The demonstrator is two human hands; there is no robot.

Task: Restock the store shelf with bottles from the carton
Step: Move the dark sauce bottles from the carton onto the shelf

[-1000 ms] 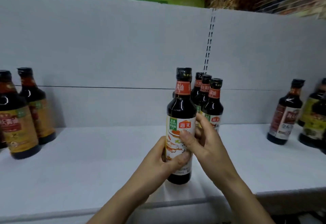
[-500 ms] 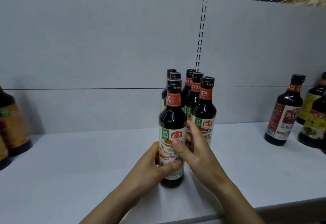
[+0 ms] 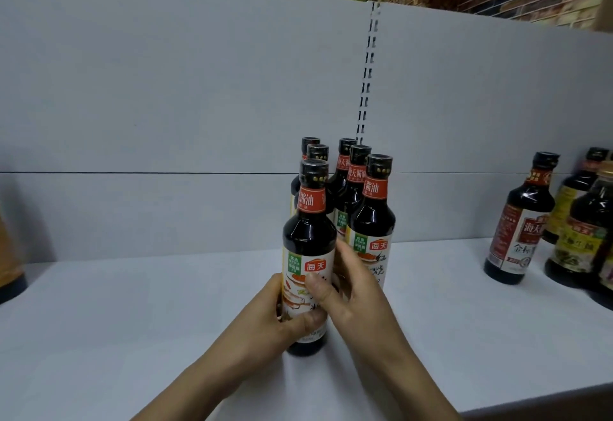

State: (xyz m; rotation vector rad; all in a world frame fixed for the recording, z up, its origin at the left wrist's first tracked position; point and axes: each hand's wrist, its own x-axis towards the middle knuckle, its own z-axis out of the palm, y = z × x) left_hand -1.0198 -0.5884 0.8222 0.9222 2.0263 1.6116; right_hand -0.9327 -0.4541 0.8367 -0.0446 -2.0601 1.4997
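— Where is the dark glass sauce bottle with the black cap (image 3: 309, 241)?
— Upright on the white shelf board (image 3: 132, 321), just before five matching bottles (image 3: 373, 221). The left hand (image 3: 262, 327) wraps its label; the right hand (image 3: 361, 301) clasps its other side.
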